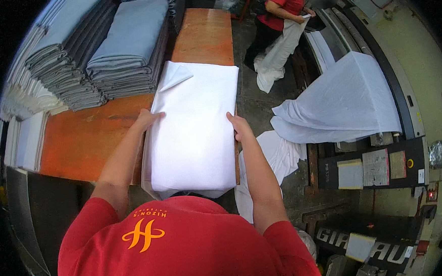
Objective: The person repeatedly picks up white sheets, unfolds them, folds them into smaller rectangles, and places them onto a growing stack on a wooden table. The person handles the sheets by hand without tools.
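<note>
A folded white cloth (195,134) lies in front of me as a long rectangle, its near end reaching my body. Near its far left corner, a small flap is turned back over the top. My left hand (150,118) grips the left edge, thumb on top and the other fingers mostly hidden under the side. On the opposite edge, slightly nearer to me, my right hand (239,126) holds the cloth with its thumb along the border. Whether more folded layers lie beneath is hard to make out.
Tall stacks of folded grey cloths (129,37) stand on the orange-brown table (82,141), with folded white cloths (29,139) at its left end. To the right, a white sheet (345,100) drapes from a long roller machine (405,86). A person in red (286,5) handles another cloth beyond.
</note>
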`<act>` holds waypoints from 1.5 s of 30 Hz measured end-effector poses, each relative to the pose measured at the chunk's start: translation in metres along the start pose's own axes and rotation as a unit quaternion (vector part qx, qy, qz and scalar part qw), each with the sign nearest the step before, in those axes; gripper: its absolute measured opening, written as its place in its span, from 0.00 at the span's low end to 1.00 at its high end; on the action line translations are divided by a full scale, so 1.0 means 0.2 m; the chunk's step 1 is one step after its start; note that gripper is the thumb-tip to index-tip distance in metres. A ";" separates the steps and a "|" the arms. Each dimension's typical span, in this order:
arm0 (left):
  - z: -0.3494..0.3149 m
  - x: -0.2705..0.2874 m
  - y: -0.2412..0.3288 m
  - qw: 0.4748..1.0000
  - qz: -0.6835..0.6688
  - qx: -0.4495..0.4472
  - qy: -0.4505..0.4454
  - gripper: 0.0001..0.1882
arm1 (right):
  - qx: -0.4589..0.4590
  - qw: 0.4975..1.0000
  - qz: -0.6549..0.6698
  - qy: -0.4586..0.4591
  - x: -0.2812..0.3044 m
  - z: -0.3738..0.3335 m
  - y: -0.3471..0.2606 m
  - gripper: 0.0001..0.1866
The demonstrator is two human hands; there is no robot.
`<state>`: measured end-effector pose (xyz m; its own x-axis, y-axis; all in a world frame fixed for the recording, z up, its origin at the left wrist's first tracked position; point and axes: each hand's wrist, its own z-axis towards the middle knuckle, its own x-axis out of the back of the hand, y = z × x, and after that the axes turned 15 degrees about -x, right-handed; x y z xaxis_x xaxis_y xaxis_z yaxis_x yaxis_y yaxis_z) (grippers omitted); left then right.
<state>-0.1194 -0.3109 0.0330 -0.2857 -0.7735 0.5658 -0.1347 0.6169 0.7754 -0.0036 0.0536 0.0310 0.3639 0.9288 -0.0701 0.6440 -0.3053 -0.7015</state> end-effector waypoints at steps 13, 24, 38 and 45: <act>0.01 0.14 0.33 0.949 -0.292 0.032 -0.116 0.33 | 0.040 0.995 0.095 -0.009 0.07 -0.15 -0.20 0.23; -0.19 1.29 1.83 0.858 -0.390 -0.308 -0.128 0.19 | 0.496 0.865 0.073 0.012 -0.02 -1.50 -1.53 0.21; -1.18 0.43 -0.06 0.968 -0.239 -0.017 -0.082 0.27 | 0.168 0.976 0.049 0.133 -0.05 -1.25 0.63 0.17; -1.47 0.26 -0.63 0.972 -0.196 -0.105 -0.078 0.24 | 0.137 0.988 0.066 0.023 0.03 -1.31 1.16 0.15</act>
<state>0.1621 -0.4726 0.0477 -0.3935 -0.9016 0.1796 -0.0693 0.2239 0.9722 0.3239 -0.0667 0.0533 0.4670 0.8723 -0.1446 0.3848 -0.3478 -0.8550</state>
